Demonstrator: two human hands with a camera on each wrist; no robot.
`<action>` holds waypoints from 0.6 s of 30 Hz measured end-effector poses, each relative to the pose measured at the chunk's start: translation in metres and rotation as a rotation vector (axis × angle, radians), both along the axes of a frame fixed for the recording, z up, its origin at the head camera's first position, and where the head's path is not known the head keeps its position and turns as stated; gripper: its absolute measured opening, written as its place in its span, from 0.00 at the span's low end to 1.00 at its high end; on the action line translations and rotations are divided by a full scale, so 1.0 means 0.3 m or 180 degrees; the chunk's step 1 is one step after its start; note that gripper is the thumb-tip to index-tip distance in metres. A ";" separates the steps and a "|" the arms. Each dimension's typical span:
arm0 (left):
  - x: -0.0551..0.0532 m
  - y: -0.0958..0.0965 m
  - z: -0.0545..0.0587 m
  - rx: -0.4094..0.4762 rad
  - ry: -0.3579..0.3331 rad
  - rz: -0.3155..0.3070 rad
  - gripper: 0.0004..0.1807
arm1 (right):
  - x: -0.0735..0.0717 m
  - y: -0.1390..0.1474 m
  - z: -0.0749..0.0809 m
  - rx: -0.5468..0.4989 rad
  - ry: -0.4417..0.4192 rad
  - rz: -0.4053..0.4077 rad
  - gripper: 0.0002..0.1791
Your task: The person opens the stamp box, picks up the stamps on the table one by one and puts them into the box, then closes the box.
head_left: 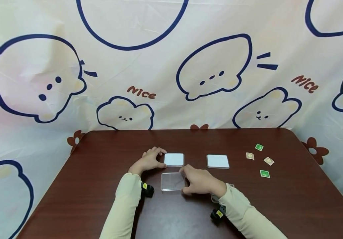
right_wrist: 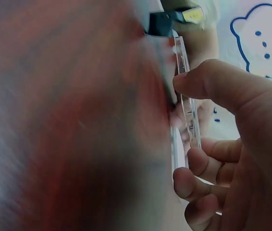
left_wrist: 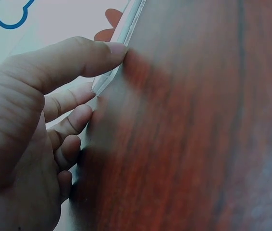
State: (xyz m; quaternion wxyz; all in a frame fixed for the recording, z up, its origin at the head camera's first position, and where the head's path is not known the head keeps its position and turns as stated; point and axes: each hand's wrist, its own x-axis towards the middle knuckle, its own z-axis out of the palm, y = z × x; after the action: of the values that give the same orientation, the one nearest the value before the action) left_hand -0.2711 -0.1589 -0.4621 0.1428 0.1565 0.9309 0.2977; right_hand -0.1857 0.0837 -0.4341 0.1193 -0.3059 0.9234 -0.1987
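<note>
My left hand (head_left: pixel 149 160) holds the left end of a flat clear case with a white top (head_left: pixel 173 159), thumb at the near corner and fingers at the far one. In the left wrist view the thumb lies along the edge of this case (left_wrist: pixel 119 41). Nearer to me, my right hand (head_left: pixel 200 181) grips a clear flat plastic lid (head_left: pixel 171 182) by its right end. The right wrist view shows the lid (right_wrist: pixel 188 103) edge-on, between the thumb and the curled fingers. A second white-topped case (head_left: pixel 218 161) lies to the right, beyond the right hand.
Toward the right of the brown table (head_left: pixel 85 199) lie two small green squares (head_left: pixel 259 147) and two beige squares (head_left: pixel 250 156). Another clear plastic piece (head_left: pixel 214 198) is partly hidden under my right wrist. A printed cloth (head_left: pixel 165 73) hangs behind the table and at its sides.
</note>
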 end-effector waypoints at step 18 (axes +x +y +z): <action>0.005 -0.003 0.006 0.0020 0.0002 -0.0027 0.30 | 0.078 -0.035 -0.053 0.0424 0.0306 0.0024 0.33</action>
State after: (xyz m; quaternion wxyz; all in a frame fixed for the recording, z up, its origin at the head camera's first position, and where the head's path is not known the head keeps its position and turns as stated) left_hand -0.2696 -0.1598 -0.4603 0.1433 0.1611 0.9293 0.2999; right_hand -0.1623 0.0731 -0.4501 0.0956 -0.3100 0.9381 -0.1214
